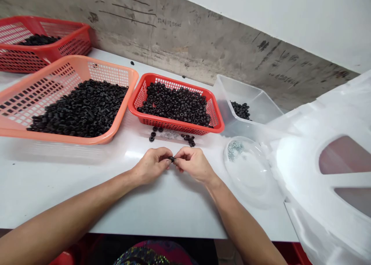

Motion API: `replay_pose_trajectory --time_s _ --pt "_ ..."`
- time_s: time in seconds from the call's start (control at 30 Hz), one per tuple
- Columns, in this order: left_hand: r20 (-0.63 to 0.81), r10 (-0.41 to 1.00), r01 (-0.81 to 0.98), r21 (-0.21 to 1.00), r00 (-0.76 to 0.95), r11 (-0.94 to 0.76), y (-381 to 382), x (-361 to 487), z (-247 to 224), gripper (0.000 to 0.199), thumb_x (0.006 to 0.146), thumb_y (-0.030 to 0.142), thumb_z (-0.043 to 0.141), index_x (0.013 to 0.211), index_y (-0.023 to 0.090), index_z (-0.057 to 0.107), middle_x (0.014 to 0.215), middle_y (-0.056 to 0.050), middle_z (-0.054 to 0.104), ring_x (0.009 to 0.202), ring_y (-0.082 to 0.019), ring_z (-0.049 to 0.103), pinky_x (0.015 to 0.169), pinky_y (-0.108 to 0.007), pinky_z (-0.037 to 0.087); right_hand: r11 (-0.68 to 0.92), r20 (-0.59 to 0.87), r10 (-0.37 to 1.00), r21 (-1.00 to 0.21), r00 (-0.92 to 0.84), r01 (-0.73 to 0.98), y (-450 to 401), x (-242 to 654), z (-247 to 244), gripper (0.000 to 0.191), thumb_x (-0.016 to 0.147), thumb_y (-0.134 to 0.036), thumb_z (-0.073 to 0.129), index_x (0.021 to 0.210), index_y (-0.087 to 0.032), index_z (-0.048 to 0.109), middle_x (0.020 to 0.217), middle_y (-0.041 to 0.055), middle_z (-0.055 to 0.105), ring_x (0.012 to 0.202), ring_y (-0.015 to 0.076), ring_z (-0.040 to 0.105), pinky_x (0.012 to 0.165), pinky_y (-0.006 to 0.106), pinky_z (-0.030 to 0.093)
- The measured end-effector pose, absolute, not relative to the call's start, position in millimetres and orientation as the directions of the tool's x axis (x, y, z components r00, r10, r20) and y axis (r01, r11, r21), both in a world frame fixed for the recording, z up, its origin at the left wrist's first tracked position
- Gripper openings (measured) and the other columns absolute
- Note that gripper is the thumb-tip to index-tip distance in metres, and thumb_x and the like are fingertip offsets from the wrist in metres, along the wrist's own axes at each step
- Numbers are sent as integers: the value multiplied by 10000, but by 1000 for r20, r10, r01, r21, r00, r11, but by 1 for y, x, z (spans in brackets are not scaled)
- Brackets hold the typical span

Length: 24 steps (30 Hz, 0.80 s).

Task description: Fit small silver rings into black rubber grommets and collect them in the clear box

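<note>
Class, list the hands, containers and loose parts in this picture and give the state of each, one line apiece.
Left hand: fingers pinched on a small black part
Right hand: fingers pinched at the same part
Orange basket: open, partly filled
Middle red basket: open, partly filled
Far-left red basket: open, partly filled
Clear box: open, mostly bare
Loose black rings: scattered
</note>
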<state>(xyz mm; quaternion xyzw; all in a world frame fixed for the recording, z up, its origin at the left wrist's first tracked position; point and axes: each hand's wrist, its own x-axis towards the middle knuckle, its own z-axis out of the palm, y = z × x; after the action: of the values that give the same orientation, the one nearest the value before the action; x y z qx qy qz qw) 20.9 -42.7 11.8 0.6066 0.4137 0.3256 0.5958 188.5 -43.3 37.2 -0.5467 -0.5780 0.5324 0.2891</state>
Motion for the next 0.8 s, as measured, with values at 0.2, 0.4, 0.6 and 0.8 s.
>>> replay_pose_trajectory --time_s 0.2,0.4,0.6,0.8 --pt "-25 883 216 973 469 -87 -39 21 15 129 811 186 457 822 167 583 690 2 542 647 -134 478 607 -252 373 -178 -230 947 -957 -225 228 -41 191 30 62 685 -200 602 698 -143 623 531 -19 588 449 90 513 449 209 419" --pt "29 872 347 910 489 -225 -39 18 16 153 812 174 438 839 189 588 688 4 559 641 -140 481 602 -255 341 -95 -178 972 -895 -154 435 -45 188 34 81 697 -157 557 679 -150 636 495 -25 567 436 89 501 432 200 379" --pt "-98 863 250 968 495 -33 -40 18 18 123 789 182 435 815 154 551 660 17 536 598 -114 450 557 -240 341 -229 -272 933 -954 -236 196 -40 189 30 53 656 -194 610 654 -141 614 518 -10 601 426 99 513 426 215 419" --pt "-86 890 308 949 447 -64 -40 21 13 105 748 150 437 738 154 541 625 29 499 608 -114 435 578 -248 344 -82 -169 974 -885 -153 458 -45 183 35 106 669 -124 549 618 -145 640 481 -14 575 430 89 503 420 192 377"
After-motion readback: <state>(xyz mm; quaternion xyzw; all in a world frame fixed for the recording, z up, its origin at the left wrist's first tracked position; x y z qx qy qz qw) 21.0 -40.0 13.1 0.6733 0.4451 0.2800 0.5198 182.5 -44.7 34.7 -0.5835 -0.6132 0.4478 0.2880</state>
